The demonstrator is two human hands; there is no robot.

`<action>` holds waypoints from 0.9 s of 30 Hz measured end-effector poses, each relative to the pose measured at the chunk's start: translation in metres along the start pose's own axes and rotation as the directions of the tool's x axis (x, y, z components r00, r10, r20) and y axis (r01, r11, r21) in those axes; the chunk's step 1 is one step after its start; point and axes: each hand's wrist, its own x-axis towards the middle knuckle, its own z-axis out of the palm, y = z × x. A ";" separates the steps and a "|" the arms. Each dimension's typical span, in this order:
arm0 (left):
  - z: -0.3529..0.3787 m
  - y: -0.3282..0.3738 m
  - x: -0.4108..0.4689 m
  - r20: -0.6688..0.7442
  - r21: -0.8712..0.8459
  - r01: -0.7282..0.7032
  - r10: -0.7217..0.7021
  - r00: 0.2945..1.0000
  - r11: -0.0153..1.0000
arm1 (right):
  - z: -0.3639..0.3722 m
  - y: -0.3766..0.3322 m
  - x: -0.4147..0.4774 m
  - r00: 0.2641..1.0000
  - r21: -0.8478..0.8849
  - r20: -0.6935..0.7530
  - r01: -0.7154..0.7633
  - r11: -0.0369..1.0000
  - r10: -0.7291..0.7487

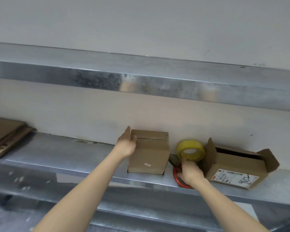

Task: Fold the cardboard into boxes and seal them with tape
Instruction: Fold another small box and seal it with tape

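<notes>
**Currently: Grip Status and Surroundings**

My left hand (pixel 126 144) lies flat, fingers straight, against the left face of the closed box (pixel 149 154), which stands on the tabletop (pixel 65 153) by the wall. My right hand (pixel 190 172) pinches the lower rim of the yellow tape roll (pixel 191 150), just right of that box. Red-handled scissors (pixel 175 174) lie beneath this hand. An open labelled box (pixel 233 166) crowds the right; flat cardboard (pixel 5 133) lies far left.

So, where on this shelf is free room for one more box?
The bare stretch of shelf between the flat cardboard stack on the left and the closed box, which the left hand touches, is free. Between the closed box and the open box it is crowded: yellow tape roll, held by the right hand, and scissors.
</notes>
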 end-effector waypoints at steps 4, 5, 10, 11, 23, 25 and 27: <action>-0.002 0.000 0.002 -0.104 -0.106 0.034 -0.045 0.994 0.994 | -0.016 -0.014 -0.001 0.973 0.136 -0.218 0.105 0.985 -0.074; -0.003 0.000 0.002 -0.125 -0.101 0.034 -0.046 0.991 0.994 | -0.023 -0.020 -0.002 0.949 0.197 -0.300 0.163 0.967 -0.099; -0.005 -0.006 0.008 -0.192 -0.044 0.040 -0.047 0.980 0.998 | -0.051 -0.058 -0.008 0.791 0.317 -0.584 0.430 0.845 -0.184; -0.006 -0.006 0.008 -0.197 -0.053 0.042 -0.052 0.979 0.998 | -0.052 -0.063 -0.008 0.777 0.284 -0.591 0.452 0.846 -0.218; -0.004 -0.012 0.027 -0.048 -0.368 0.198 -0.231 0.972 0.909 | -0.042 -0.071 -0.009 0.724 0.112 -0.616 0.471 0.875 -0.311; -0.004 -0.010 0.028 -0.006 -0.382 0.236 -0.257 0.966 0.894 | -0.042 -0.071 -0.010 0.731 0.115 -0.608 0.466 0.877 -0.309; -0.005 -0.008 0.027 0.040 -0.371 0.275 -0.280 0.959 0.887 | -0.043 -0.071 -0.009 0.745 0.132 -0.596 0.460 0.878 -0.300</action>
